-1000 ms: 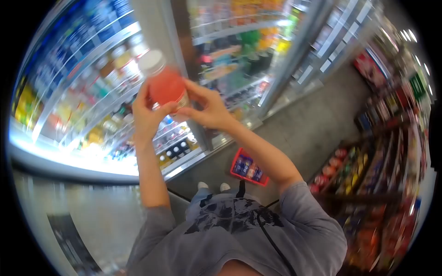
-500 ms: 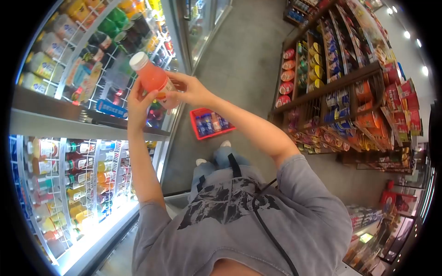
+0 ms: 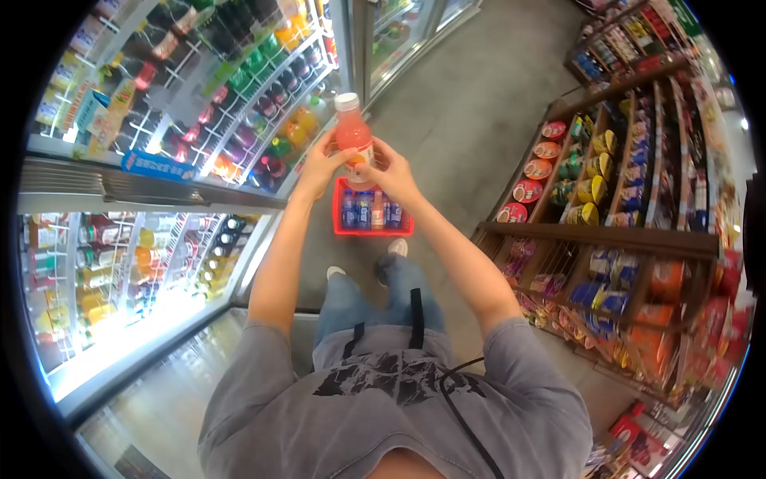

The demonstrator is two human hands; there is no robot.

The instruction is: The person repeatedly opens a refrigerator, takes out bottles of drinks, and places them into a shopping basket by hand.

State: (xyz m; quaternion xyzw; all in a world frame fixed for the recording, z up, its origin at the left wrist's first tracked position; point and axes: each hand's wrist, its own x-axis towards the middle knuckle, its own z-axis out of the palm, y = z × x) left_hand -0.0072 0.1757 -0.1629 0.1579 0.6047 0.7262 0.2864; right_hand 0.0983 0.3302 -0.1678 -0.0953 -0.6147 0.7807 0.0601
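A bottle of pink-orange drink [image 3: 352, 132] with a white cap is held upright in front of me, between both hands. My left hand [image 3: 323, 166] grips its left side, thumb across the label. From the right, my right hand [image 3: 392, 173] closes on the lower part, its thumb also over the label. Just past the bottle's base, on the floor, stands a red basket [image 3: 373, 232]. Several blue-labelled bottles [image 3: 349, 209] and one pinkish bottle [image 3: 377, 209] are in it.
A lit drinks cooler [image 3: 159, 184] with shelves of bottles runs along my left. On the right stands a brown rack [image 3: 598, 231] with cup noodles [image 3: 527, 190] and packets. Grey floor [image 3: 455, 104] stretches between them, with my feet near the basket.
My body and view have turned rightward, away from the cooler. Both hands have carried the bottle from in front of the cooler shelves to above the floor near the basket.
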